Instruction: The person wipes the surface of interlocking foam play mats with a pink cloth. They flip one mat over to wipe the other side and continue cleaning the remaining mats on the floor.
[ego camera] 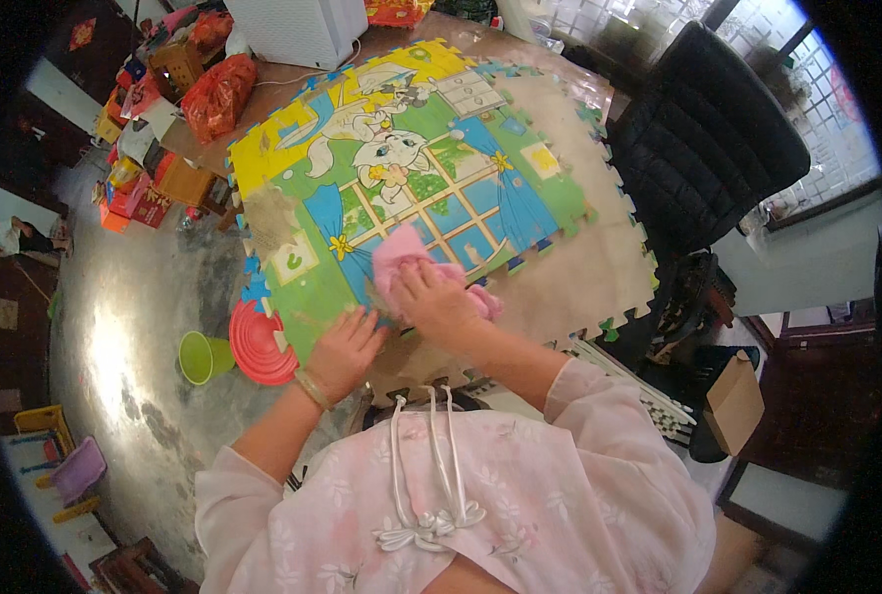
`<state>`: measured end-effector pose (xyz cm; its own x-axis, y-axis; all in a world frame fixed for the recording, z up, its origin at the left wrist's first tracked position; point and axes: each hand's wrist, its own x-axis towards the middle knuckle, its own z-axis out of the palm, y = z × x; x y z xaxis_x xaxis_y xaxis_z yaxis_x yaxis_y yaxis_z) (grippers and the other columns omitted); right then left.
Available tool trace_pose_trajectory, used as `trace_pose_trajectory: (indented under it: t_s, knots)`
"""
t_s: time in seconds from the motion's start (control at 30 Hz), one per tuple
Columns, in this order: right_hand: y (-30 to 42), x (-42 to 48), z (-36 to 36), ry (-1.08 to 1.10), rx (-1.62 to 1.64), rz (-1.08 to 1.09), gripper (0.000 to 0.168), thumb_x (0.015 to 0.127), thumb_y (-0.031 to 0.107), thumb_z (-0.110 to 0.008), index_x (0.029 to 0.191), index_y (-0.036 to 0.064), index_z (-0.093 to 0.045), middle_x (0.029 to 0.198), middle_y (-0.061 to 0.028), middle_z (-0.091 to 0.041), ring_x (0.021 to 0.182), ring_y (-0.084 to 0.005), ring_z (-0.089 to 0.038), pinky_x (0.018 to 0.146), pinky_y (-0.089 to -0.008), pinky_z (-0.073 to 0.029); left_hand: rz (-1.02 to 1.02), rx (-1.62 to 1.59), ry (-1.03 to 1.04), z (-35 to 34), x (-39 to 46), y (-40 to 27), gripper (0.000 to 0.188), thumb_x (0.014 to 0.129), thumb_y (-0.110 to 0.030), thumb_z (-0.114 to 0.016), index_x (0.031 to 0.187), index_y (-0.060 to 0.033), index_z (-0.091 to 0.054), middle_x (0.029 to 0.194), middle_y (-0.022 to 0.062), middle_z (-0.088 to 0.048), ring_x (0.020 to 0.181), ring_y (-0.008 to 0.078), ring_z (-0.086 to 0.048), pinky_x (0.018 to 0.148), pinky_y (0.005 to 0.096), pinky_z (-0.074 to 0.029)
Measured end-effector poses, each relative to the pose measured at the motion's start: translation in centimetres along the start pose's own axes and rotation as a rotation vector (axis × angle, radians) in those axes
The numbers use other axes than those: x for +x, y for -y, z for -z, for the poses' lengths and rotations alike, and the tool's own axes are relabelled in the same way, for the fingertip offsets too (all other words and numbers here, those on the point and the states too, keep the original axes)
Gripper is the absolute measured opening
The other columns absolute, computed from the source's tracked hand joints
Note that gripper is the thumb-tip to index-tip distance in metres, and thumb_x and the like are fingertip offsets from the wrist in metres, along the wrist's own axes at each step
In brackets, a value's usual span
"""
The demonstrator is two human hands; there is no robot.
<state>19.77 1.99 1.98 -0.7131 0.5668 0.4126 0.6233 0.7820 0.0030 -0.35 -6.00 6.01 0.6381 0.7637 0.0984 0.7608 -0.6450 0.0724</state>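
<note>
A printed foam puzzle mat (426,126) with a white cartoon cat and a window lies over more foam mats (589,275) on a table. My right hand (441,301) presses a bunched pink cloth (403,256) on the blue curtain and window print near the mat's close edge. Left of it, my left hand (344,349) rests flat on the mat's green corner, fingers somewhat spread, with no object in it. The cloth's far end trails out to the right, past my right wrist.
A red plastic basin (262,345) and a green bin (204,358) stand at the left below the mat. A black chair (715,134) is at the right. A white appliance (299,30) and a red plastic bag (218,96) sit at the far side. A person (25,236) is at the far left.
</note>
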Motion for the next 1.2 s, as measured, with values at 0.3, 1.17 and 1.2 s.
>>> trace_pose_trajectory:
  t_s: [0.3, 1.17, 1.2]
  knots:
    - [-12.0, -2.9, -5.6, 0.267, -0.166, -0.437, 0.041, 0.077, 0.015, -0.057, 0.117, 0.006, -0.053, 0.109, -0.0111, -0.058, 0.096, -0.0267, -0.059, 0.061, -0.0381, -0.051, 0.048, -0.071, -0.032, -2.1, -3.0, 2.0, 0.035, 0.076, -0.006, -0.056, 0.111, -0.0071, -0.061, 0.121, 0.0154, -0.058, 0.115, 0.0324, -0.054, 0.099, 0.0466, -0.041]
    - [-13.2, 0.4, -3.3, 0.249, -0.470, -0.715, 0.024, 0.080, 0.016, -0.056, 0.103, 0.009, -0.056, 0.090, -0.0040, -0.058, 0.078, -0.0176, -0.060, 0.061, -0.0362, -0.050, 0.423, -0.098, -0.042, -3.9, -1.3, -1.8, 0.036, 0.074, -0.009, -0.057, 0.110, -0.0080, -0.059, 0.130, 0.0135, -0.050, 0.126, 0.0297, -0.043, 0.104, 0.0476, -0.033]
    - [-10.1, 0.7, -3.0, 0.312, -0.552, -0.580, 0.029, 0.079, 0.017, -0.056, 0.107, 0.009, -0.055, 0.094, -0.0042, -0.058, 0.082, -0.0167, -0.059, 0.063, -0.0339, -0.049, 0.412, -0.099, -0.039, -3.6, -0.4, -2.3, 0.039, 0.075, -0.010, -0.057, 0.114, -0.0078, -0.058, 0.133, 0.0142, -0.047, 0.129, 0.0296, -0.040, 0.106, 0.0482, -0.031]
